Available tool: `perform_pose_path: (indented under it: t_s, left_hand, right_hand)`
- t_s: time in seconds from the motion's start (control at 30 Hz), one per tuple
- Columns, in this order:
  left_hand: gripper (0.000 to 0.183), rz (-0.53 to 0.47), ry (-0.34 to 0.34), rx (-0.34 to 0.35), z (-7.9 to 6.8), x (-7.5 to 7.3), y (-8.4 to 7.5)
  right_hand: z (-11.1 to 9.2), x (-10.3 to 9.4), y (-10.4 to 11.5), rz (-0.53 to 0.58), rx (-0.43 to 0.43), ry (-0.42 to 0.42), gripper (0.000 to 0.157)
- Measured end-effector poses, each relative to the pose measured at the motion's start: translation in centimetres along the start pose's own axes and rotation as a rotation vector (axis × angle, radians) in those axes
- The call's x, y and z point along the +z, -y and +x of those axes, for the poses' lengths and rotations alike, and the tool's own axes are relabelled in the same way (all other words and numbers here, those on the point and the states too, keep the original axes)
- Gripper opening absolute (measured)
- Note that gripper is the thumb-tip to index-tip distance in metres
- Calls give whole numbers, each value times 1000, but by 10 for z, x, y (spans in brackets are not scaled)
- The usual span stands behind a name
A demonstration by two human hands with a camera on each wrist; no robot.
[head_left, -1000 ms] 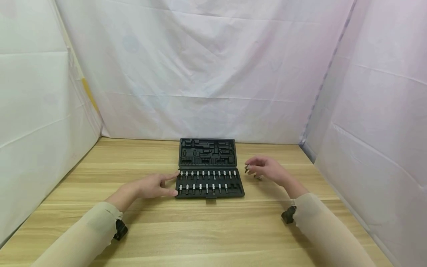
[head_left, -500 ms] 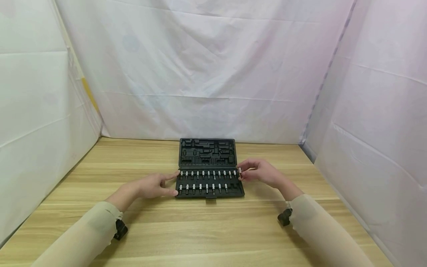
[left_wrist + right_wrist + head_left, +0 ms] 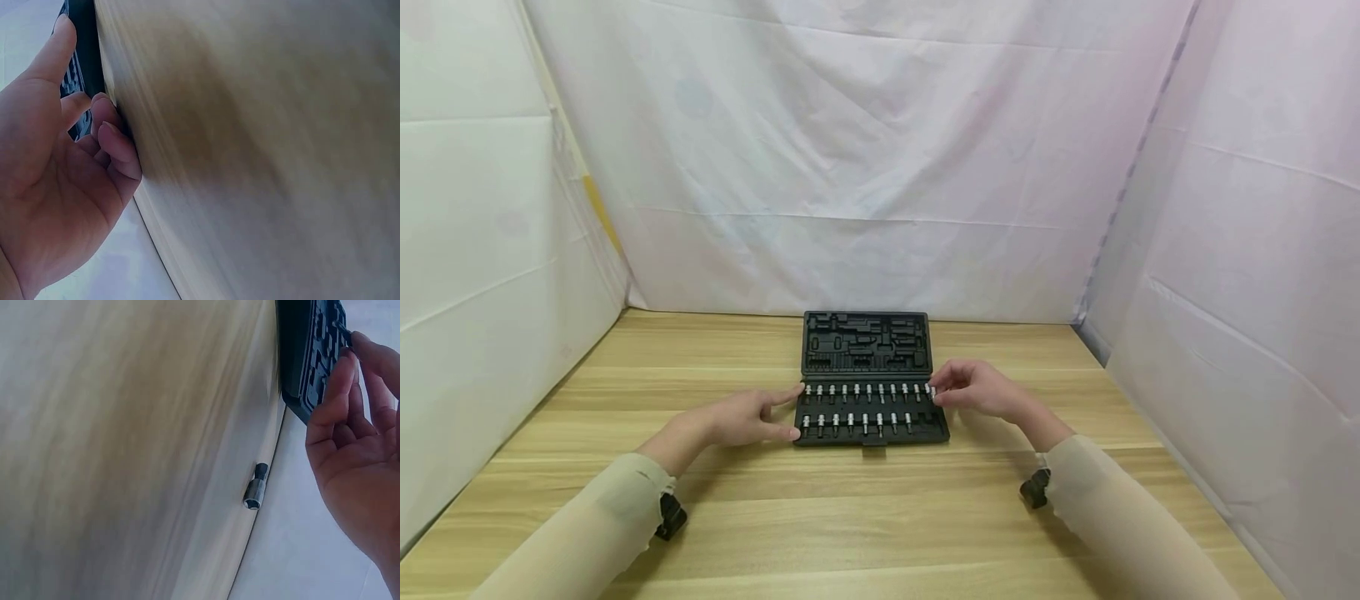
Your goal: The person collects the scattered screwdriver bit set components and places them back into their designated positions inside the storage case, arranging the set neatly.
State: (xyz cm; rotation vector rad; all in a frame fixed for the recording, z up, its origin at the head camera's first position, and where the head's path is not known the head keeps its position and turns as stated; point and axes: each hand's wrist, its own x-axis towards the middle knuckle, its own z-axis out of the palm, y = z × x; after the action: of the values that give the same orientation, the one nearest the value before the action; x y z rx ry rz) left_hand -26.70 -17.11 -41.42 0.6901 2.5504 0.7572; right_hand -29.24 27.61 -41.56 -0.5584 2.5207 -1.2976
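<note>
A black socket case (image 3: 838, 442) lies open on the table, two rows of silver bit sockets (image 3: 865, 418) in its near half. My left hand (image 3: 747, 418) rests at the case's left edge, thumb at the near corner and index finger at the far one; its other fingers curl loosely in the left wrist view. At the upper row's right end, my right hand (image 3: 988, 390) pinches a bit socket (image 3: 933, 391) between thumb and fingertips, over the case. In the right wrist view its dark tip shows by the fingertips, and the hand covers the rest.
Another bit socket (image 3: 255, 487) lies on the wooden table (image 3: 850, 517) right of the case, hidden behind my right hand in the head view. The upright lid (image 3: 867, 342) has moulded recesses. White sheets (image 3: 865, 167) hang behind and at both sides.
My right hand has moved left with the bit socket, from beside the case to over the upper row's right end, and turned the socket's silver end up. The left hand has stayed still.
</note>
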Motion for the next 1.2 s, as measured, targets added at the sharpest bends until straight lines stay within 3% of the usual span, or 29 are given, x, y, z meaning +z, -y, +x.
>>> perform_pose_path:
  t_s: [0.4, 0.93, 1.2]
  left_hand:
    - [91, 4, 2, 9, 1, 1, 2]
    - [91, 4, 0, 9, 1, 1, 1]
    - [91, 4, 4, 18, 2, 0, 2]
  right_hand:
    - [8, 13, 6, -169, 17, 74, 20]
    - [9, 17, 4, -190, 29, 143, 14]
    - [10, 16, 3, -217, 6, 128, 26]
